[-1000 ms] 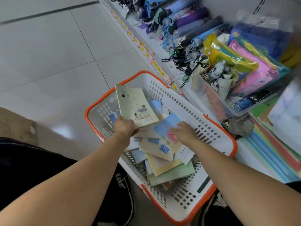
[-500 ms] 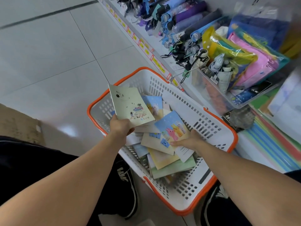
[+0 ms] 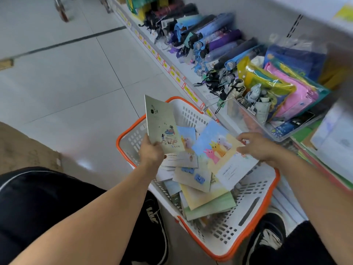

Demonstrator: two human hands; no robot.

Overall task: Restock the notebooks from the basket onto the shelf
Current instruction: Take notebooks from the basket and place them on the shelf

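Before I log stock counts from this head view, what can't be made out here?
- How many notebooks are in the basket: the pile overlaps, lower ones are hidden.
- Text on the green notebook in the left hand: too small.
- Price tags along the shelf edge: too small and blurred.
- Paper stacks on the right: blurred, cut off by the frame edge.

Left hand (image 3: 150,153) at centre frame grips a pale green notebook (image 3: 162,124) by its lower corner, tilted up over the basket (image 3: 254,224). Right hand (image 3: 261,148) pinches the edge of a blue notebook with cartoon animals (image 3: 215,146), raised above the loose pile of notebooks (image 3: 200,190) in the white, orange-rimmed basket. Upper right, the shelf (image 3: 206,90) carries folded umbrellas (image 3: 215,43) and bright plastic pouches (image 3: 282,87).
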